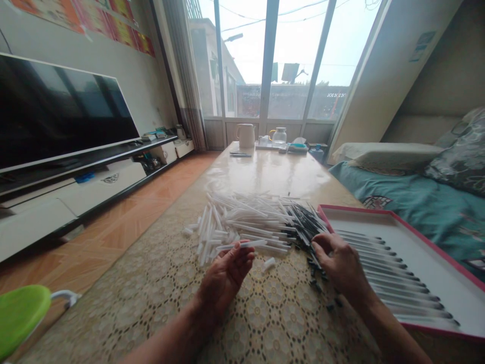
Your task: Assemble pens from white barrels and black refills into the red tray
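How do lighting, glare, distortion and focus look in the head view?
Head view: backlit, the window nearly washed out at the top; glare on the far tablecloth; pale reflections on the television; wide-angle stretch towards the edges; small black pieces look soft.

Bright backlight from washed-out windows (290, 48), glare across the tabletop (276, 169).

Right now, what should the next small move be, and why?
Probably lift one of the slim black rods with the right hand: it is at their near ends, while the left hand holds a slender white plastic-looking tube pointing toward that side.
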Motion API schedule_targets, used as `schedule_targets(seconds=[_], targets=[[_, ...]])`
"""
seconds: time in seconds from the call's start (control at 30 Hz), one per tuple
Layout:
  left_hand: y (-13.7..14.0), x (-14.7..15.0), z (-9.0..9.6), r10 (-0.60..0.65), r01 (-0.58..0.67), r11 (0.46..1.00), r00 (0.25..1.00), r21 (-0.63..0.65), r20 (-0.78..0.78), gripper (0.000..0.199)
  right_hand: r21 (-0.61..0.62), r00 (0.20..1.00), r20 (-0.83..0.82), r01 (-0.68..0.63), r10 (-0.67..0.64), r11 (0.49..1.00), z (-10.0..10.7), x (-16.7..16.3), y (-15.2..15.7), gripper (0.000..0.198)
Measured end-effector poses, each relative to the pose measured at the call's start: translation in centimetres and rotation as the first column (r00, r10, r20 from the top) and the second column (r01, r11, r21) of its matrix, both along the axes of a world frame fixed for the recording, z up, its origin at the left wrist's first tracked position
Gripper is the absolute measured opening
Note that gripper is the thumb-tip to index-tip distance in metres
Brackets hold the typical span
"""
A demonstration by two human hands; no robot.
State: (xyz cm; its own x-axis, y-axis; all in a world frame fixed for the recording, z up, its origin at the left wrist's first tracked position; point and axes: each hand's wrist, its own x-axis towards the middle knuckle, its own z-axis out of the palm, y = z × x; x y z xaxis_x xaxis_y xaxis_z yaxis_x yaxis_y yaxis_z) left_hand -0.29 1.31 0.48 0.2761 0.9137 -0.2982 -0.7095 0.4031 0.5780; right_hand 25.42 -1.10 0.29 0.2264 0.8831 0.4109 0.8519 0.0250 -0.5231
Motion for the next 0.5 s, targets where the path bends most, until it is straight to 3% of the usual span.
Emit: schedule_targets(seconds=[0.13,0.3,0.5], targets=[[-0.2,0.2,0.1,-0.020,0.021,0.999,0.999,0.029,-0.040,0.012,-0.062,0.974,0.193,-0.109,0.119,0.992,-0.6,-0.9,0.2,0.013],[-0.4,0.4,-0.1,-0.063,0.069,0.995,0.994,0.067,-0.095,0.009,-0.106,0.918,0.386,-0.048,0.085,0.993,-0.8,-3.1,0.7,0.016],[-0.2,0.5,-0.7,-0.085,0.099,0.990,0.988,0.102,-0.131,0.011,-0.115,0.913,0.399,-0.041,0.084,0.993,-0.6,-3.6,0.6,0.018]])
